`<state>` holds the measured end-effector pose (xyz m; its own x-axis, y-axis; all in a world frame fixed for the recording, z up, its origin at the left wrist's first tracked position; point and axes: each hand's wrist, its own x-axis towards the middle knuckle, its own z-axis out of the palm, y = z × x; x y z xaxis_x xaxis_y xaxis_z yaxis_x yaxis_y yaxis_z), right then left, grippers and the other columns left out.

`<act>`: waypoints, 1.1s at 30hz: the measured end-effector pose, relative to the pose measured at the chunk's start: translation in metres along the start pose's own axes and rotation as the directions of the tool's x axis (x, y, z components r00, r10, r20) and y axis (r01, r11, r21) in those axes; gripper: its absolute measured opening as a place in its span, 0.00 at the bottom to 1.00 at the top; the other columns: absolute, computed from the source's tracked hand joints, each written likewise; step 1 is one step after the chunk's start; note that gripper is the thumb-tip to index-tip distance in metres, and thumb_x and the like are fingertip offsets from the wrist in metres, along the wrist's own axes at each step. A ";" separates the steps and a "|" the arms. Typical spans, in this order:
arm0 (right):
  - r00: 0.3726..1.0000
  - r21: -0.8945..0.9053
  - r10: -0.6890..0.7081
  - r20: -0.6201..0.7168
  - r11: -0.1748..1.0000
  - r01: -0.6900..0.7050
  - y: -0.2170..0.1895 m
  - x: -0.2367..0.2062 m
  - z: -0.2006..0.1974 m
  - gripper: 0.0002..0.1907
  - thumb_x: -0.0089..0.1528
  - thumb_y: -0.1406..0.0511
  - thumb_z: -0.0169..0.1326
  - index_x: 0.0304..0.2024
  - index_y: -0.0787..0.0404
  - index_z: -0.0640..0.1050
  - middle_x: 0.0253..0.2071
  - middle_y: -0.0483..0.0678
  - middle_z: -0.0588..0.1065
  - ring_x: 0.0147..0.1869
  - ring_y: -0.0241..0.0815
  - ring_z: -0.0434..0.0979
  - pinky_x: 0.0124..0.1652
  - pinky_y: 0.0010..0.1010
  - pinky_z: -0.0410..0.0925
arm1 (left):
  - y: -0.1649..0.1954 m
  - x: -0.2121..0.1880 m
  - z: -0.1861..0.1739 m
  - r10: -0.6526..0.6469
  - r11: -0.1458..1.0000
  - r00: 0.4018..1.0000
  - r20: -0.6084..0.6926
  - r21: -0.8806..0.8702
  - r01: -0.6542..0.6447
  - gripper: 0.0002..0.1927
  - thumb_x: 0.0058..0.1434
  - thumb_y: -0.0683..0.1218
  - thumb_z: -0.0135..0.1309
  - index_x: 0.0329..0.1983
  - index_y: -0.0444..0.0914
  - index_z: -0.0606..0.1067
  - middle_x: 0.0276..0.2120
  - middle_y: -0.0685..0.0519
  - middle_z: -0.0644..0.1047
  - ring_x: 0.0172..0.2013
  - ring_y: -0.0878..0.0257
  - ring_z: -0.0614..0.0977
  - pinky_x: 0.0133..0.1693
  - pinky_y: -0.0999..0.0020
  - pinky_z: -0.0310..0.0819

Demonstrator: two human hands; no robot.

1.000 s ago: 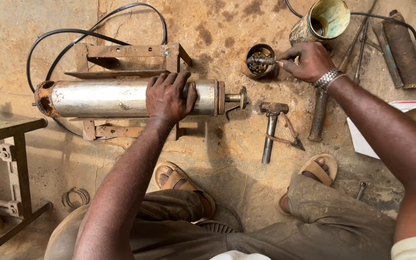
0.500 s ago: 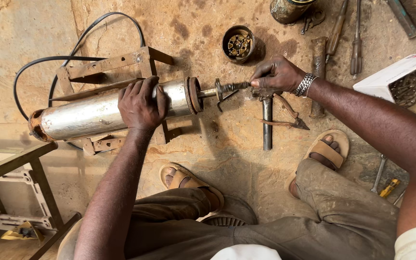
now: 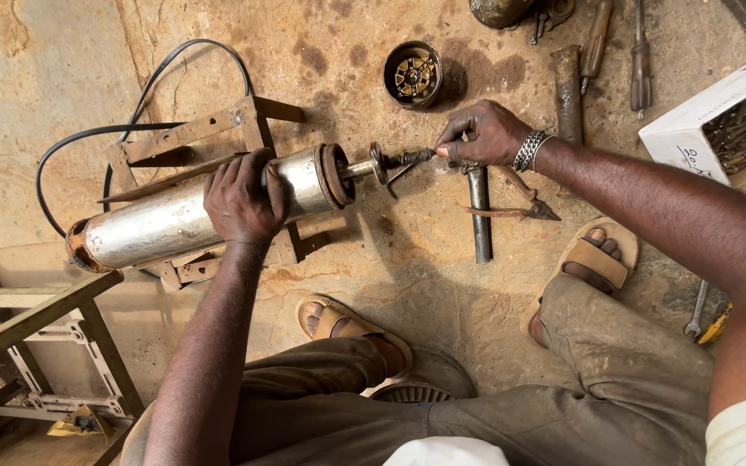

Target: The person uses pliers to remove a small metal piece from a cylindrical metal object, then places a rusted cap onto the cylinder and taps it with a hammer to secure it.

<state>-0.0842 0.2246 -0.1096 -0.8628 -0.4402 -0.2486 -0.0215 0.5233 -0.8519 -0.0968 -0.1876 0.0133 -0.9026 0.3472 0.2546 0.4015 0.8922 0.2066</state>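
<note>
The left hand (image 3: 242, 200) wraps over the top of the metal cylinder (image 3: 209, 211), fingers curled down its far side. The right hand (image 3: 487, 134) pinches the tip of the shaft (image 3: 390, 161) that sticks out of the cylinder's right end. The cylinder lies tilted on a rusty frame (image 3: 205, 138) on the floor. Just right of the shaft lie a pipe (image 3: 479, 216) and pliers (image 3: 511, 205); bare floor opens below them. A round cap (image 3: 414, 74) sits above the shaft, and a cardboard box (image 3: 723, 125) stands far right at the edge.
</note>
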 end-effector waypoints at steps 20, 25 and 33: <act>0.994 -0.003 0.098 0.043 0.995 -0.098 -0.006 -0.015 0.012 0.16 0.60 0.50 0.63 0.37 0.52 0.85 0.37 0.43 0.83 0.42 0.39 0.83 0.47 0.38 0.75 | 0.005 0.001 -0.001 0.028 1.000 0.999 -0.029 0.003 -0.028 0.16 0.71 0.52 0.43 0.46 0.41 0.80 0.34 0.49 0.81 0.37 0.54 0.83 0.42 0.57 0.74; 0.998 0.008 0.051 0.034 0.999 -0.051 -0.019 -0.017 0.004 0.14 0.59 0.52 0.64 0.37 0.55 0.86 0.36 0.45 0.83 0.40 0.38 0.83 0.44 0.36 0.75 | 0.005 0.000 0.000 0.041 0.999 0.998 -0.042 0.004 -0.041 0.16 0.73 0.52 0.43 0.47 0.42 0.80 0.36 0.49 0.82 0.38 0.54 0.84 0.43 0.57 0.74; 0.966 -0.038 -0.192 -0.175 0.981 0.188 -0.051 0.008 -0.025 0.15 0.65 0.52 0.63 0.38 0.56 0.84 0.37 0.44 0.82 0.41 0.35 0.82 0.45 0.33 0.75 | -0.002 -0.002 0.005 0.019 1.000 0.999 -0.033 -0.006 -0.019 0.17 0.74 0.54 0.42 0.49 0.43 0.80 0.37 0.49 0.83 0.37 0.55 0.84 0.43 0.59 0.74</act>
<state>-0.1022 0.2129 -0.0568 -0.9174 -0.3979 0.0041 -0.2026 0.4583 -0.8654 -0.0969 -0.1885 0.0082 -0.8891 0.3541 0.2899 0.4196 0.8838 0.2071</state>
